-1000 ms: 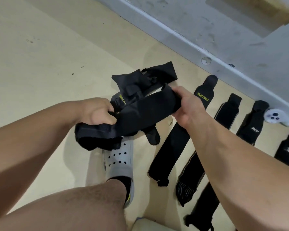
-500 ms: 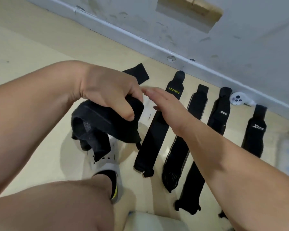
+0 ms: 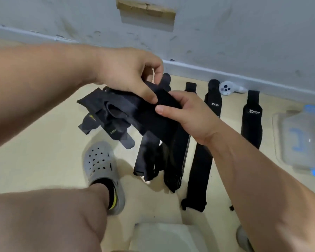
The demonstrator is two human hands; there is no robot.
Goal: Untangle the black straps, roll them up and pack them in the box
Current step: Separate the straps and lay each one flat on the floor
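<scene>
A tangled bundle of black straps (image 3: 116, 113) hangs in the air above the floor. My left hand (image 3: 127, 75) grips its top edge, thumb pressed onto the fabric. My right hand (image 3: 185, 113) pinches one strap end right beside the left thumb. Loose ends with yellow lettering dangle to the lower left. Several black straps lie flat in a row on the floor, among them one (image 3: 200, 170) by my right forearm and one with white lettering (image 3: 252, 120) at the far right. A clear plastic box with blue clips (image 3: 304, 139) sits at the right edge.
A grey wall and skirting (image 3: 225, 73) run behind the straps. A white controller (image 3: 227, 88) lies by the skirting. My grey clog (image 3: 102, 168) stands on the beige floor below the bundle. A pale seat edge (image 3: 164, 235) shows at the bottom.
My right hand, open half a second ago, now pinches a strap end. The bundle has been turned and spread out, and the view has swung right, bringing the box into sight.
</scene>
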